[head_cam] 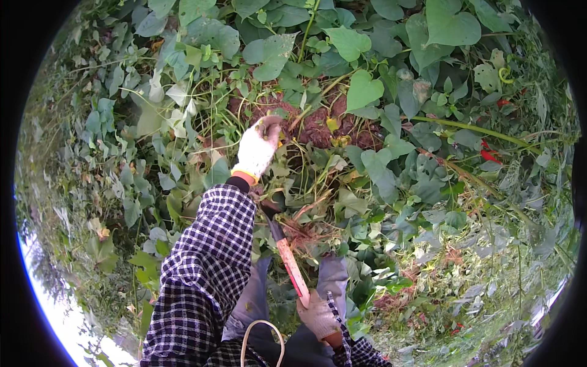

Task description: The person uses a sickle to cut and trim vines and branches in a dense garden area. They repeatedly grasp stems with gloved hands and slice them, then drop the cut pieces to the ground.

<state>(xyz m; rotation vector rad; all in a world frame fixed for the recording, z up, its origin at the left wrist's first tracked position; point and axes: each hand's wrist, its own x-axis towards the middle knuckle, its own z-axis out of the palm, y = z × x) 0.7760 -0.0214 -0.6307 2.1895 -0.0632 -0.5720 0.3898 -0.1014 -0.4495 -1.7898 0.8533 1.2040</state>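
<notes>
My left hand (258, 147), in a whitish knitted glove with a yellow cuff edge, reaches to a patch of bare reddish-brown soil (316, 126). Its fingers are curled beside thin green stems; whether they grip anything is hidden. Lower down, my right hand (317, 314), gloved too, is closed around the end of a wooden handle (292, 268) with red marks. The handle belongs to a short hand tool with a dark metal shank (276, 229). Its head, close to my left forearm, is partly hidden among leaves, so its exact kind is unclear.
Heart-shaped leaves (364, 91) on trailing vines surround the soil. A thick green stem (477, 130) crosses the right side. Pulled, wilting plants (426, 275) lie at lower right, with reddish roots (302, 236) near the tool. A pale cord loop (262, 323) hangs before my legs.
</notes>
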